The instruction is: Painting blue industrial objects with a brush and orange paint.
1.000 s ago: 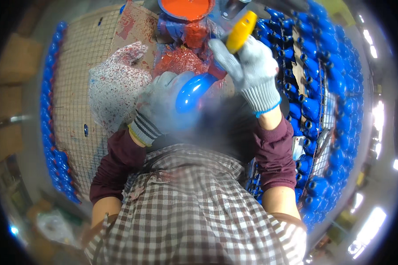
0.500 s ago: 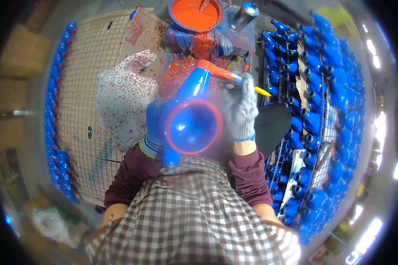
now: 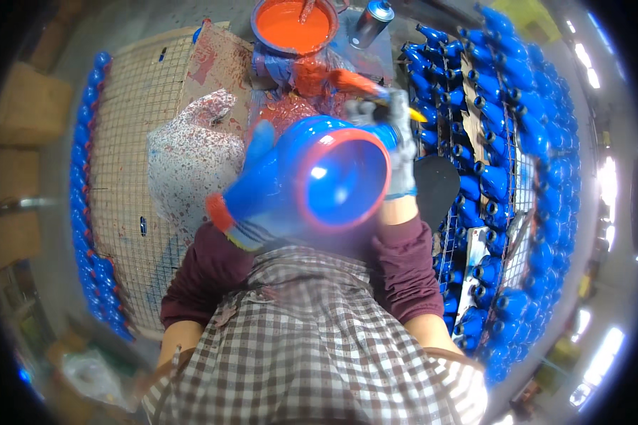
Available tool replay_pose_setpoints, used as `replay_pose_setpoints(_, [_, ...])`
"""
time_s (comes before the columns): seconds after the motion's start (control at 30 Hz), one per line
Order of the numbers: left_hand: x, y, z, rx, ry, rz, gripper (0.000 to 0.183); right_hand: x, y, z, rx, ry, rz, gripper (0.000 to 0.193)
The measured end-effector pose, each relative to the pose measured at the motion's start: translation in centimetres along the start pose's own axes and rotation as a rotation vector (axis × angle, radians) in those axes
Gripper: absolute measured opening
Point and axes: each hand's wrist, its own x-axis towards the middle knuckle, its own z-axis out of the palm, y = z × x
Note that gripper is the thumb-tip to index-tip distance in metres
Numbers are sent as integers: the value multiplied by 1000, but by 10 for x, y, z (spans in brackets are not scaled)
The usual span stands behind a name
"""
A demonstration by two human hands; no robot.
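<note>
A glossy blue hollow vessel with a wide round mouth and red rim is tilted in front of my apron. One blue neck points lower left, its tip red; another blue part reaches toward my right hand. My left hand, in a blue-and-grey glove, holds the vessel from behind, its fingers mostly hidden. My right hand, in a grey glove, is closed round a paintbrush with orange-red bristles and a yellow handle end. The right fingers lie against the vessel's right-hand blue part; blur hides whether they grip it.
A tub of orange-red paint stands ahead, beside a spray can. Racks of blue vessels fill the right side. On the left are a wire-mesh rack, a paint-spattered sheet and a row of blue pieces.
The vessel has turned, so its neck went from pointing away to pointing lower left, showing a red tip. Its mouth moved right and up. The brush rose off the neck.
</note>
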Motion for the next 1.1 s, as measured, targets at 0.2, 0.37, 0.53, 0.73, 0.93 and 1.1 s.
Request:
replay_pose_setpoints(0.2, [8,17,3,1075,12,192,78,3,-67,8,-746,11,-503,22])
replay_pose_setpoints(0.37, [9,3,14,2506,-76,718,67,8,-67,45,-1491,-212,-586,32])
replay_pose_setpoints(0.53, [9,6,11,2708,-174,639,61,12,-54,44,-1733,-366,-600,37])
replay_pose_setpoints(0.73, [10,4,12,2705,-169,622,61,7,-58,45,-1853,-440,-758,29])
replay_pose_setpoints(0.93, [14,5,6,2533,-93,874,31,-14,-69,50,-1688,-442,-980,15])
replay_pose_setpoints(1.1, [6,11,-7,2155,8,780,73,-32,-77,36,-1398,-532,-1079,16])
